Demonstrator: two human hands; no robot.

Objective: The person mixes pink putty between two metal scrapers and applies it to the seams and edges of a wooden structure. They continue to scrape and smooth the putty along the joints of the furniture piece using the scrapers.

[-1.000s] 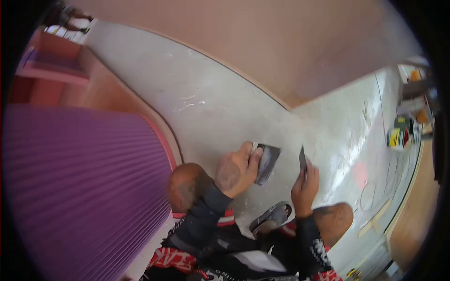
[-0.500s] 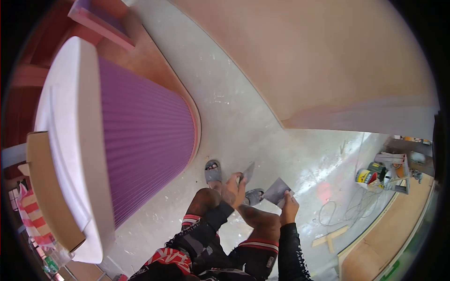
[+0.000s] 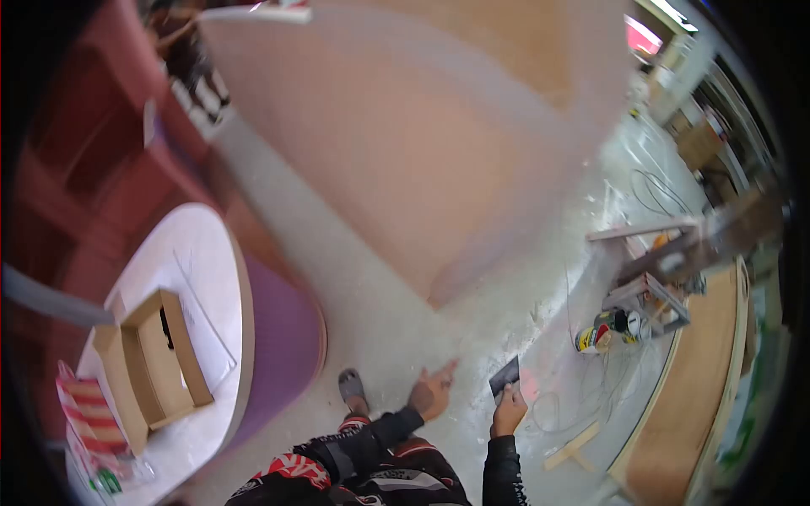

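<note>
My right hand (image 3: pixel 509 411) grips a dark, flat scraper (image 3: pixel 506 377), its rectangular blade pointing up and away over the grey floor. My left hand (image 3: pixel 432 395) is to the left of it, above my legs, apart from the scraper and smeared by motion. Some fingers seem to stretch toward the upper right, but I cannot make out whether a thin blade is among them. A sandalled foot (image 3: pixel 352 385) shows beyond my left forearm.
A white-topped counter (image 3: pixel 198 232) with a purple side bears an open cardboard box (image 3: pixel 181 371) and a red-striped bag (image 3: pixel 93 413). A large beige panel (image 3: pixel 380 152) rises ahead. Paint cans (image 3: pixel 587 339), crossed wood strips (image 3: pixel 574 451) and a curved board (image 3: pixel 688 388) lie right.
The view has swung, bringing the counter top and more of the right side in. Both hands sit lower in view. The thin metal scraper seen in my left hand before is no longer distinguishable.
</note>
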